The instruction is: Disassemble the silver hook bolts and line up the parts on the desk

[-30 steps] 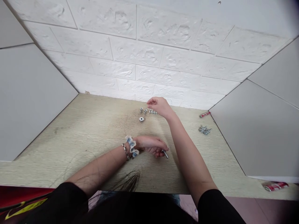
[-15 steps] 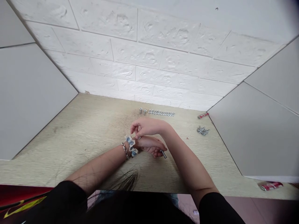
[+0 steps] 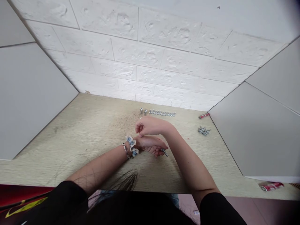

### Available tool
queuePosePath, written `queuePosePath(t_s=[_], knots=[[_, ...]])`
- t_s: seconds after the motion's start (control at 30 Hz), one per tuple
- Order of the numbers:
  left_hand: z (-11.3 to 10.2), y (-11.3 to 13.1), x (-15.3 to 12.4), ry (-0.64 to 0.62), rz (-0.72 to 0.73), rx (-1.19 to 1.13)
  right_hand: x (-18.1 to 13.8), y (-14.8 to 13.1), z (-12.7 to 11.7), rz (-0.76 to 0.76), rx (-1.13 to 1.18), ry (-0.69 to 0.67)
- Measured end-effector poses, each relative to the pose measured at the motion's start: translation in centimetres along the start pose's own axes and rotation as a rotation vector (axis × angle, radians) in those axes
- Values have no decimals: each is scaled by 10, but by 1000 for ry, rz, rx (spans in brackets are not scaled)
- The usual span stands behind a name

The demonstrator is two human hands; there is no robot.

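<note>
My left hand (image 3: 152,145) rests low over the worktop, fingers curled around a grey metal bolt (image 3: 165,152) whose plain end sticks out to the right. A blue and white scrunchie (image 3: 131,143) and a silver chain bracelet (image 3: 126,151) circle that wrist. Crossing above it, my right hand (image 3: 150,125) is bent at the wrist with its fingers curled in. Its thumb lies close over the left hand's wrist side; whatever its fingers may hold is hidden. Beyond the right hand are two threaded metal pieces (image 3: 143,111) and a row of several small silver screws (image 3: 162,113).
On the right of the wooden worktop (image 3: 77,131) lies a small pile of metal bolts (image 3: 203,131). Red cylinders, like batteries, lie by the right panel (image 3: 203,116) and at the front right edge (image 3: 272,186). A white brick-pattern wall (image 3: 150,72) and side panels enclose the worktop.
My right hand has shifted slightly right and its fingers have drawn in, away from the scrunchie. My left hand still holds the bolt, almost unmoved.
</note>
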State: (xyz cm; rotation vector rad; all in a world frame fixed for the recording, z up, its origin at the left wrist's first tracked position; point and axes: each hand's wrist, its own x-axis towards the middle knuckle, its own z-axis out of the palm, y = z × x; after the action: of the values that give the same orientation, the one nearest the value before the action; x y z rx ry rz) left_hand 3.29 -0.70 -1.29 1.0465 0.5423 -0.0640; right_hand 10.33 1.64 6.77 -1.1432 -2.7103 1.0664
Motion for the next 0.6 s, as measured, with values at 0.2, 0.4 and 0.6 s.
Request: queuePosePath(t_s=[0.2,0.4,0.6], knots=[[3,3,-3,-4,-11,-5,1,2,3,13,-10,-25],[3,5,-5,-28,15,-8,0,5,-6,5,32,-56],[4,3,-4,-46,24,-13,-7,37,-35,113,67,463]])
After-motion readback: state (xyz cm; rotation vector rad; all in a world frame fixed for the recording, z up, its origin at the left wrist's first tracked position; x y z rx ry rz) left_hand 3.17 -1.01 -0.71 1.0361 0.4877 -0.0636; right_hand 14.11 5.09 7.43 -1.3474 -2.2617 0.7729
